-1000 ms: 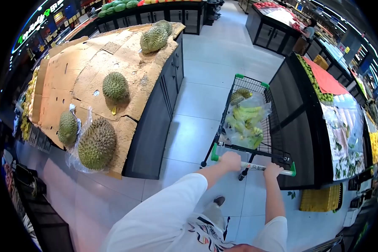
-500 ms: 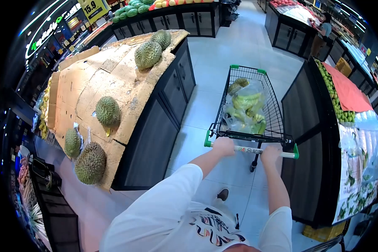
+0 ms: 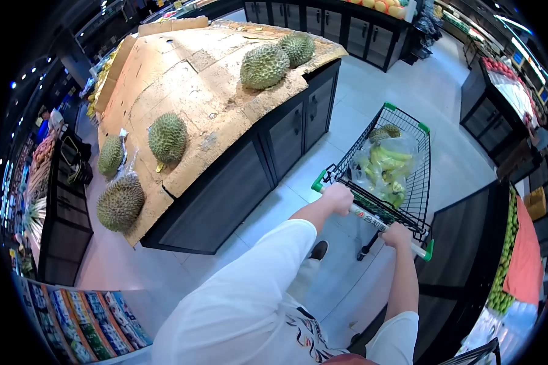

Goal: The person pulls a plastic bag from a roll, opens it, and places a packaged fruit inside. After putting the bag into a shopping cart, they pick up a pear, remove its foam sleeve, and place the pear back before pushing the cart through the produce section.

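My left hand is wrapped round the left part of the white handle of a shopping cart. Farther right on the same bar, my right hand is closed round it. Inside the black wire basket lie bananas in clear plastic bags, with a durian at the far end. To the left, several durians rest on a cardboard-covered stand, among them a single one near its middle and a plastic-wrapped one at its near corner.
The cardboard-topped stand has dark cabinet sides left of the cart. On the right, a dark display holds green fruit beside a red sheet. A person is at the far right. Packaged goods line a shelf at lower left.
The view has turned left, and the cart now appears angled, its handle slanting down to the right. The durian stand shows farther right and higher. Both hands have kept hold of the handle.
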The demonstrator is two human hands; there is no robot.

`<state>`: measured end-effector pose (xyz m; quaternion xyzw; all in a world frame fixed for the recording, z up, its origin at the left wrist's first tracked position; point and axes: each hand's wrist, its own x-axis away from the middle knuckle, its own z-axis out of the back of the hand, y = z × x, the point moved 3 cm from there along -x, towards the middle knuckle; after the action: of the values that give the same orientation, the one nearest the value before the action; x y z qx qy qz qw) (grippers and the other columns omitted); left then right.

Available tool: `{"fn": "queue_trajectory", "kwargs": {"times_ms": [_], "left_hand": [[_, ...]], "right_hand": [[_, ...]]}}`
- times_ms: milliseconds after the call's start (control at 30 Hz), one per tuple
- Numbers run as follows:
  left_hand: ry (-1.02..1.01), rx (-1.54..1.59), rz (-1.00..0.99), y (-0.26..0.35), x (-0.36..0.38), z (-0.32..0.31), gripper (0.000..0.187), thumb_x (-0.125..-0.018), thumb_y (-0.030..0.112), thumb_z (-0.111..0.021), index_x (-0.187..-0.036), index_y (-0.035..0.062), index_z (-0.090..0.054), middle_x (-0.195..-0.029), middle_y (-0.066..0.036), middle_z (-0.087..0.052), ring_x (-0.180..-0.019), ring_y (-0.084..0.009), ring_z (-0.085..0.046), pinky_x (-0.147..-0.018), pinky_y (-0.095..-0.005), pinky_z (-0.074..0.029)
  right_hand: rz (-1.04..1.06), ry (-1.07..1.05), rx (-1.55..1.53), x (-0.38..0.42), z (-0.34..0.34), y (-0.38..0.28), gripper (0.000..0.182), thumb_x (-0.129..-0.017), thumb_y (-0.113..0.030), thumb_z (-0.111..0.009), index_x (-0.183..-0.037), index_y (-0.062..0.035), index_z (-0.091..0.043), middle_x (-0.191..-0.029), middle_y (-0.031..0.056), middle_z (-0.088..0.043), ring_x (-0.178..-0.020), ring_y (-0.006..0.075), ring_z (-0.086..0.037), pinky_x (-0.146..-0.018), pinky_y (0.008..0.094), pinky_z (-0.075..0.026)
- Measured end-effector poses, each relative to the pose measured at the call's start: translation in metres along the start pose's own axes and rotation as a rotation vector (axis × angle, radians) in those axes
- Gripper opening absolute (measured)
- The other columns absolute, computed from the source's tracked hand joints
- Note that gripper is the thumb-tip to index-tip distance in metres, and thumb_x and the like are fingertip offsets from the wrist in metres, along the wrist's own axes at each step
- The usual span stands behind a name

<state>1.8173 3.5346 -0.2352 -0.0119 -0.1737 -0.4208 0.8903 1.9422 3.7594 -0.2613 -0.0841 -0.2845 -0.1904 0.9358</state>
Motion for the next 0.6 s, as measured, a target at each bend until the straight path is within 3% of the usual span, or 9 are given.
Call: {"fn": "queue_trajectory", "kwargs": {"times_ms": [67,200,300,367,433,500,567,600], "left_hand": [[0.06,0.015,0.001,-0.023,-0.033,0.005,0.024,-0.068,0.031,-0.071,-0.077,0.0089,-0.075,-0.078,-0.011,-0.072,-0.075,-0.0303,-0.071,-0.068,-0.042,-0.058],[0.093,0.021,-0.082,-0.06,-0.108,0.011,0.024,-0.07,0.032,-0.074,-0.084,0.0125,-0.07,-0.081,-0.006,-0.071,-0.08,-0.027,-0.071,-0.068,-0.0416,-0.056],[0.39,0.036,-0.163,-0.083,-0.162,0.013,0.029,-0.07,0.033,-0.076,-0.088,0.0126,-0.065,-0.089,-0.004,-0.066,-0.087,-0.0238,-0.068,-0.067,-0.0403,-0.055],[0.528,0.042,-0.107,-0.094,-0.198,0.009,0.037,-0.068,0.034,-0.078,-0.091,0.0124,-0.06,-0.095,-0.003,-0.06,-0.096,-0.022,-0.063,-0.077,-0.0408,-0.053],[0.655,0.066,0.095,-0.094,-0.222,0.016,0.038,-0.063,0.029,-0.078,-0.09,0.0108,-0.059,-0.093,-0.003,-0.058,-0.102,-0.0233,-0.059,-0.088,-0.0445,-0.048],[0.509,0.13,0.166,-0.093,-0.239,0.023,0.05,-0.059,0.025,-0.077,-0.102,0.0081,-0.059,-0.103,-0.008,-0.057,-0.114,-0.0279,-0.053,-0.107,-0.0496,-0.036],[0.584,0.044,0.102,-0.099,-0.249,0.034,0.069,-0.057,0.024,-0.076,-0.119,0.0056,-0.054,-0.118,-0.012,-0.053,-0.124,-0.0316,-0.046,-0.118,-0.0512,-0.022],[0.509,0.037,0.115,-0.106,-0.265,0.039,0.078,-0.056,0.026,-0.077,-0.126,0.005,-0.05,-0.124,-0.012,-0.05,-0.128,-0.0326,-0.042,-0.12,-0.0519,-0.016]], "right_hand": [[0.019,-0.084,-0.072,-0.029,0.031,-0.006,0.041,-0.074,-0.046,-0.075,-0.087,-0.0068,-0.075,-0.083,0.0101,-0.075,-0.086,0.0251,-0.073,-0.081,0.0388,-0.056],[0.006,-0.073,-0.033,-0.114,0.065,0.002,0.045,-0.071,-0.045,-0.078,-0.086,-0.0029,-0.074,-0.087,0.0147,-0.074,-0.087,0.0305,-0.072,-0.082,0.0415,-0.056],[0.017,0.047,0.036,-0.171,0.091,0.008,0.049,-0.068,-0.045,-0.079,-0.088,-0.0012,-0.073,-0.093,0.0187,-0.073,-0.091,0.0337,-0.071,-0.084,0.0431,-0.055],[-0.002,0.132,0.046,-0.192,0.118,0.006,0.04,-0.071,-0.034,-0.073,-0.092,0.0001,-0.073,-0.098,0.0223,-0.072,-0.095,0.0366,-0.07,-0.086,0.0447,-0.055],[-0.006,0.218,0.058,-0.232,0.131,0.01,0.032,-0.072,-0.024,-0.066,-0.091,0.0006,-0.072,-0.097,0.0232,-0.072,-0.095,0.0382,-0.07,-0.086,0.0454,-0.055],[0.017,0.244,0.07,-0.265,0.147,0.014,0.032,-0.072,-0.025,-0.067,-0.089,0.001,-0.073,-0.094,0.0234,-0.072,-0.091,0.0386,-0.07,-0.084,0.0465,-0.056],[0.031,0.316,0.109,-0.298,0.161,0.02,0.028,-0.072,-0.023,-0.069,-0.088,0.0,-0.072,-0.091,0.0217,-0.072,-0.09,0.038,-0.071,-0.082,0.0464,-0.056],[0.044,0.337,0.142,-0.306,0.174,0.018,0.027,-0.074,-0.024,-0.068,-0.088,-0.0014,-0.072,-0.09,0.0206,-0.072,-0.089,0.0375,-0.071,-0.082,0.0453,-0.057]]}}
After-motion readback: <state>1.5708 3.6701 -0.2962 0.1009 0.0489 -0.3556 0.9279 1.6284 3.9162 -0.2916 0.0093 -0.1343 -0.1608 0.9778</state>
